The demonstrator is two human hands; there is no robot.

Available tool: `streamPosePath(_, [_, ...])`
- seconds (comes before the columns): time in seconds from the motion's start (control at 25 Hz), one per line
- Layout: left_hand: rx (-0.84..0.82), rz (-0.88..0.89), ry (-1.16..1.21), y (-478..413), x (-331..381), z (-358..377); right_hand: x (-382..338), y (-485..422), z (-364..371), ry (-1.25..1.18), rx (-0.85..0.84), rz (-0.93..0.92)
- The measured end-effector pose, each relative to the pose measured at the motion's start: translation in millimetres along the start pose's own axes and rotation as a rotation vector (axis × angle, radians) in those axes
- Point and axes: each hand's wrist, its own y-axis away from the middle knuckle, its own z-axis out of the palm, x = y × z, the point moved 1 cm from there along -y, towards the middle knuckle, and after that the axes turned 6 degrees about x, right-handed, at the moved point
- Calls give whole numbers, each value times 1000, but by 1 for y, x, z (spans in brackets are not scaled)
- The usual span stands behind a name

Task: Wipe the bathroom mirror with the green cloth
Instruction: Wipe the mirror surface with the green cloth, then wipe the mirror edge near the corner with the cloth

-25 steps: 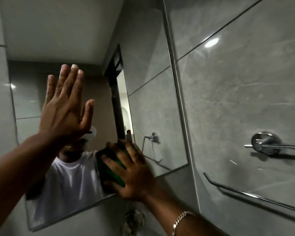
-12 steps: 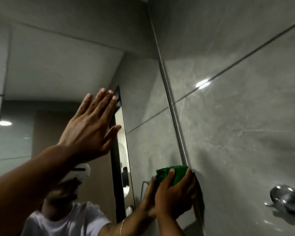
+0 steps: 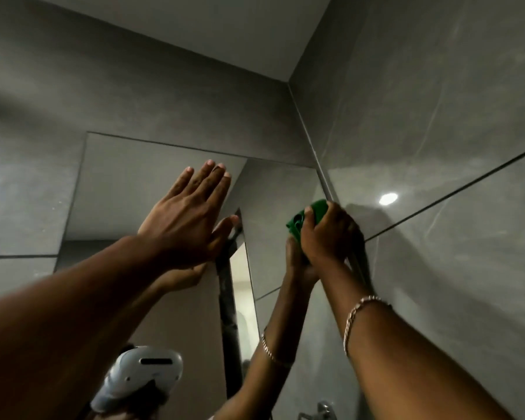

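Your right hand [image 3: 328, 234] has its grip closed around the green cloth [image 3: 308, 215] — bunched into a wad, fingers curled over the top, so only a fold of green shows at the far left of the knuckles. That wad sits pressed against the bathroom mirror [image 3: 152, 189] at its far right edge, high up near the top right corner, right where the glass meets the metal corner strip [image 3: 322, 174] and the tiled side wall [image 3: 437, 147]. Holding it balled rather than flat looks deliberate: a tight pad lets you push into the seam, where a loose cloth would skate over it. Your left hand [image 3: 188, 219] holds nothing — grip open, fingers straight and together, palm laid on the glass left of the cloth and well apart from it. It reads as a brace, taking your weight as you reach up. Mind that a bare palm on the glass may leave a print to wipe off afterwards. The bracelet [image 3: 358, 316] on your right wrist hangs clear of the glass. In the reflection, low down, the white headset [image 3: 143, 377] shows; the tap fitting [image 3: 322, 412] at the near edge is too cropped to describe.
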Motion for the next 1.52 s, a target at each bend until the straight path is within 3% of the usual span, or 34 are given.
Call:
streamPosePath(0.12, [20,23,-23,8,-25,-6,-13,-24,6,2,-95,-150])
streamPosePath(0.24, [25,-9,-32,36,-38,-11,-18,13,-2,-115,-159,-348])
streamPosePath(0.36, [-17,-54,-1,74,-36,-18,-35,93,-17,-186,-240,-513])
streamPosePath(0.6, [0,-248,348,163,16,-73,-61,269,-70,-343,-499,-828])
streamPosePath(0.76, [73,-653,554,256,47,-130,-77,347,-106,-489,-618,-897])
streamPosePath(0.92, [195,-1174,684,320,65,-189,-112,395,-154,-799,-609,-587])
streamPosePath(1.04, [241,-1417,761,366,79,-247,-144,449,-210,-986,-821,-448])
streamPosePath(1.16, [241,-1605,746,420,82,-308,-157,504,-266,-1000,-1012,-291])
streamPosePath(1.2, [213,-1644,762,438,82,-323,-157,522,-283,-1005,-1111,-163])
streamPosePath(1.28, [116,-1755,726,488,78,-362,-163,574,-326,-945,-1338,285])
streamPosePath(1.4, [-54,-1918,701,567,77,-404,-171,651,-371,-705,-1523,889])
streamPosePath(1.52, [-217,-2098,625,652,91,-440,-169,730,-408,-437,-1606,1170])
